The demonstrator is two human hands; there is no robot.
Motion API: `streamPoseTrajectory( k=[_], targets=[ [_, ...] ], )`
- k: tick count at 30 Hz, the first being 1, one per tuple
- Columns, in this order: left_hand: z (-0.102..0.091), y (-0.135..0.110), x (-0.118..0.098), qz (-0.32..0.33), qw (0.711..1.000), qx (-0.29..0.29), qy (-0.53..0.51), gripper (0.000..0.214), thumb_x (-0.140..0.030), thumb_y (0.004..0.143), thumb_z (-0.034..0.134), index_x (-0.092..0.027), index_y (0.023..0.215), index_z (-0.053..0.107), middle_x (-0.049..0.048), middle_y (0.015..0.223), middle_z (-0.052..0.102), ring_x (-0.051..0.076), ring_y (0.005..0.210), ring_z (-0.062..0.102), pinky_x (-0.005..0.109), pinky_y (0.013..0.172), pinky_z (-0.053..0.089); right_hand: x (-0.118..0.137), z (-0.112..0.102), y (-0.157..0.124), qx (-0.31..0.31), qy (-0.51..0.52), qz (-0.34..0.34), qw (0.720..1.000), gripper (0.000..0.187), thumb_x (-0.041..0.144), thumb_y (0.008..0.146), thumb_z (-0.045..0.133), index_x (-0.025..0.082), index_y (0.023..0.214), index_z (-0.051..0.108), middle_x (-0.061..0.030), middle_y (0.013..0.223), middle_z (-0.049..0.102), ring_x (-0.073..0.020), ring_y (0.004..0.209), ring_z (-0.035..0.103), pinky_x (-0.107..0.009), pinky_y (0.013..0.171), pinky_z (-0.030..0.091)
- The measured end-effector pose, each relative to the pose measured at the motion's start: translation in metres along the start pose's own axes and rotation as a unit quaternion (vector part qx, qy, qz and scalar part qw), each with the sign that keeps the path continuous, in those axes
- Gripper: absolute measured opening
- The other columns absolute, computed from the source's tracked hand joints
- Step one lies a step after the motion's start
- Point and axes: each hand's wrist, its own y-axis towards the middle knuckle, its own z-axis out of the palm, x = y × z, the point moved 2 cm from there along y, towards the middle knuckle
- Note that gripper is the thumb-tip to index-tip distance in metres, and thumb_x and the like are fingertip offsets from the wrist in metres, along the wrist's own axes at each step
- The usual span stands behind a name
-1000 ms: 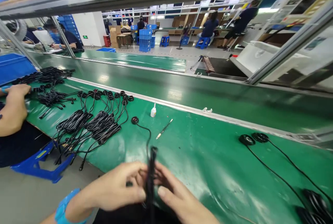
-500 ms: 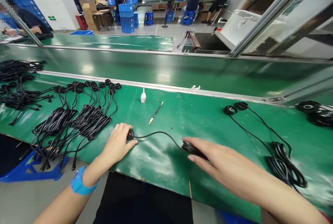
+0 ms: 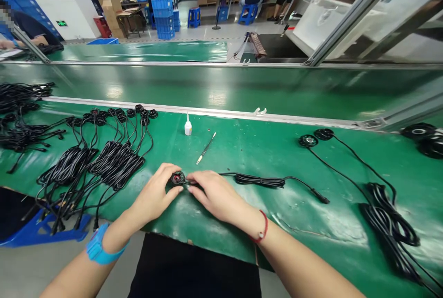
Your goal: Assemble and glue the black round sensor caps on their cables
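A small round black part with a reddish centre (image 3: 178,178) lies on the green table, gripped at its left side by my left hand (image 3: 159,192). Beside it my right hand (image 3: 211,192) pinches the black cable close to where it joins the part. To the right the same cable runs on into a folded bundle (image 3: 259,181) and ends in a connector (image 3: 320,196), lying loose on the mat. Beyond my hands are a small white bottle (image 3: 188,127) and a thin black stick with pale ends (image 3: 206,148).
Several bundled cables with round heads (image 3: 117,159) cover the left side. Further right lie two round heads (image 3: 308,140) on cables leading to folded bundles (image 3: 387,229). A metal rail (image 3: 221,116) crosses behind, with a white hook (image 3: 260,111). Other people are in the background.
My right hand has let go of the cable bundle and moved left to the cable beside the round part. The bundle now lies on the table. My left hand stays at the round part.
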Motion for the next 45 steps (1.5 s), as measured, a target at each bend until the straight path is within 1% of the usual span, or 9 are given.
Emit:
streamPoseTrajectory(
  k=[4, 9, 13, 17, 23, 28, 35, 43, 45],
  targets=[
    [-0.01, 0.021, -0.021, 0.031, 0.998, 0.035, -0.046, 0.038, -0.016, 0.083, 0.054, -0.019, 0.12, 0.047, 0.0102, 0.116, 0.059, 0.024, 0.109, 0.057, 0.04, 0.096, 0.047, -0.009, -0.019, -0.01, -0.072, 0.15, 0.039, 0.985, 0.013, 0.02, 0.095, 0.048, 0.019, 0.106, 0.056, 0.001, 0.077, 0.063, -0.0137, 0.068, 0.059, -0.025, 0.064, 0.047],
    [-0.017, 0.058, -0.038, 0.113, 0.973, 0.138, -0.147, 0.033, -0.013, 0.082, 0.054, -0.02, 0.113, 0.058, 0.0084, 0.116, 0.06, 0.024, 0.112, 0.056, 0.039, 0.099, 0.044, -0.02, -0.038, -0.02, -0.172, 0.268, 0.058, 0.946, 0.015, 0.026, 0.09, 0.048, 0.02, 0.095, 0.06, 0.0016, 0.07, 0.057, -0.0136, 0.063, 0.052, -0.025, 0.06, 0.043],
    [0.001, 0.074, -0.029, 0.038, 0.913, 0.204, -0.35, 0.04, -0.023, 0.081, 0.064, -0.02, 0.119, 0.053, 0.0092, 0.111, 0.062, 0.023, 0.102, 0.061, 0.037, 0.091, 0.049, -0.026, -0.04, -0.02, -0.211, 0.304, 0.08, 0.926, 0.012, 0.024, 0.085, 0.051, 0.02, 0.088, 0.061, 0.0008, 0.07, 0.059, -0.0135, 0.062, 0.052, -0.025, 0.058, 0.042],
    [0.024, 0.069, -0.015, -0.02, 0.868, 0.143, -0.474, 0.037, -0.035, 0.078, 0.072, -0.018, 0.107, 0.055, 0.0099, 0.109, 0.061, 0.022, 0.099, 0.061, 0.037, 0.089, 0.049, -0.025, -0.034, -0.018, -0.213, 0.328, 0.12, 0.912, 0.011, 0.026, 0.087, 0.052, 0.02, 0.083, 0.06, 0.0001, 0.072, 0.061, -0.0135, 0.063, 0.054, -0.025, 0.06, 0.043],
    [0.03, 0.059, -0.011, -0.026, 0.902, 0.059, -0.427, 0.032, -0.03, 0.083, 0.068, -0.022, 0.112, 0.058, 0.01, 0.122, 0.055, 0.023, 0.107, 0.059, 0.037, 0.095, 0.048, -0.027, -0.025, -0.017, -0.167, 0.383, 0.198, 0.886, 0.017, 0.035, 0.089, 0.052, 0.02, 0.08, 0.056, 0.0033, 0.064, 0.054, -0.0115, 0.057, 0.046, -0.023, 0.054, 0.036],
    [0.027, 0.058, -0.011, 0.012, 0.932, 0.032, -0.36, 0.027, -0.018, 0.087, 0.061, -0.027, 0.113, 0.061, 0.0077, 0.122, 0.051, 0.021, 0.116, 0.053, 0.033, 0.097, 0.047, -0.031, -0.018, -0.015, -0.1, 0.519, 0.239, 0.814, 0.023, 0.041, 0.082, 0.061, 0.02, 0.079, 0.051, 0.0038, 0.063, 0.056, -0.0102, 0.055, 0.043, -0.023, 0.054, 0.035],
    [0.026, 0.059, -0.012, -0.001, 0.923, 0.084, -0.375, 0.032, -0.017, 0.089, 0.06, -0.03, 0.118, 0.06, 0.006, 0.123, 0.051, 0.02, 0.115, 0.054, 0.031, 0.098, 0.048, -0.03, -0.02, -0.016, -0.146, 0.473, 0.215, 0.842, 0.025, 0.04, 0.083, 0.06, 0.02, 0.071, 0.051, 0.0047, 0.062, 0.044, -0.0113, 0.058, 0.037, -0.023, 0.054, 0.032],
    [0.027, 0.056, -0.012, 0.025, 0.94, 0.054, -0.337, 0.032, -0.014, 0.09, 0.057, -0.034, 0.115, 0.06, 0.0047, 0.126, 0.05, 0.02, 0.119, 0.05, 0.032, 0.099, 0.046, -0.029, -0.013, -0.012, -0.084, 0.544, 0.237, 0.8, 0.017, 0.035, 0.08, 0.058, 0.02, 0.078, 0.051, 0.0032, 0.063, 0.054, -0.0115, 0.058, 0.043, -0.024, 0.057, 0.033],
    [0.026, 0.056, -0.012, 0.018, 0.944, 0.061, -0.322, 0.03, -0.017, 0.09, 0.058, -0.032, 0.116, 0.061, 0.0059, 0.126, 0.05, 0.023, 0.121, 0.049, 0.033, 0.098, 0.046, -0.027, -0.014, -0.012, -0.098, 0.515, 0.23, 0.82, 0.012, 0.03, 0.081, 0.055, 0.02, 0.076, 0.049, 0.0037, 0.063, 0.051, -0.0115, 0.057, 0.042, -0.023, 0.055, 0.033]
  ],
)
